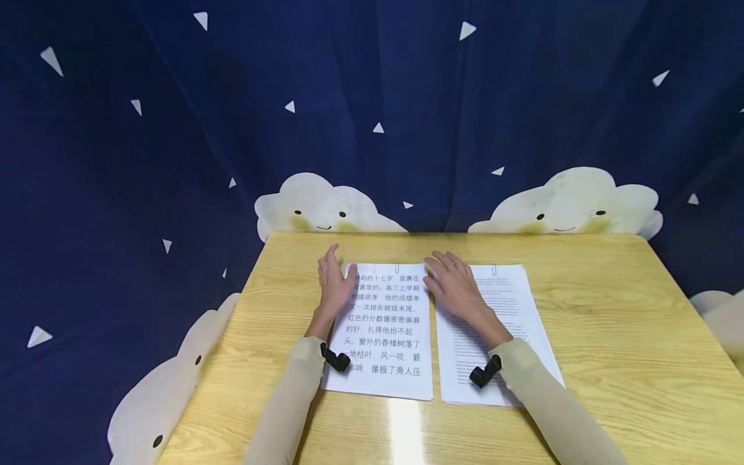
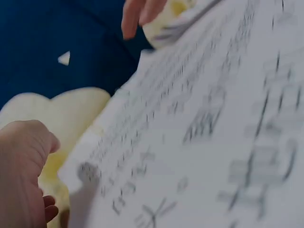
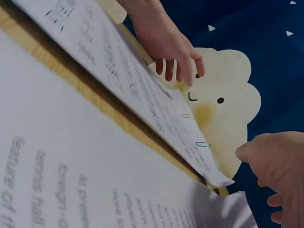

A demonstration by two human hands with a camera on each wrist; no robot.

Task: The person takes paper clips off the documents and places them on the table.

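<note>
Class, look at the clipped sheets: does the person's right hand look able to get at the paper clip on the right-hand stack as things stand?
Probably yes. The right hand lies over that right stack, with the paper clip just beside its fingers at the top edge. Nothing covers the clip.

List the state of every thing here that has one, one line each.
Left sheaf of paper: flat on the table, two paper clips on its top edge.
Right sheaf of paper: flat, one clip on top.
Left hand: open, at the left sheaf's edge.
Right hand: open, fingers spread over both sheaves' inner edges.
Table: bears both sheaves.
</note>
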